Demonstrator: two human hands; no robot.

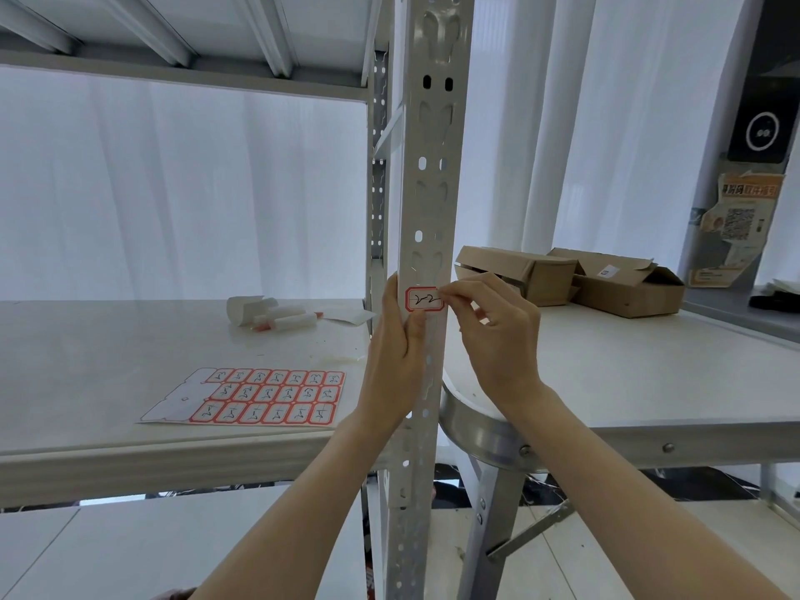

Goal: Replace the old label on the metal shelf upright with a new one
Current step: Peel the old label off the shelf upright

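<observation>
label (425, 299) crosswise on upright (428, 188), right hand (498, 335) pinching it, left hand (389, 344) seemingly clasping upright

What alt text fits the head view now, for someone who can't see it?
The right hand pinches the right edge of a red-bordered label on the upright, while the left hand holds the upright just beside and below it. A sheet of matching labels lies on the shelf to the left; cardboard boxes sit on a table to the right.
</observation>
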